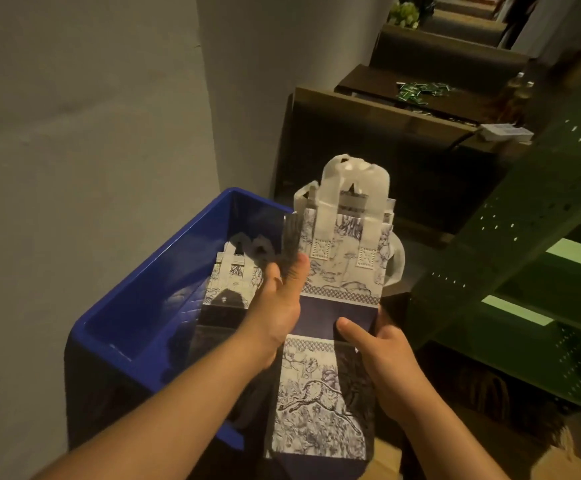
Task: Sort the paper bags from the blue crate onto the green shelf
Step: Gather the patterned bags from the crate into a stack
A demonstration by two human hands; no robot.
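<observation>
A flat paper bag [330, 393] with a blue-and-white animal print and white ribbon handles is held above the right end of the blue crate [136, 306]. My left hand [278, 299] grips its left edge near the handles. My right hand [382, 351] holds its right edge, thumb on the dark blue band. Another printed bag [226, 282] lies inside the crate, partly hidden by my left arm. The green shelf [510, 258] stands to the right.
A grey wall runs along the left. Dark brown benches or counters [368, 133] stretch away behind the crate, one with small green packets [420, 90] on top. A brown cardboard surface [559, 459] shows at the lower right.
</observation>
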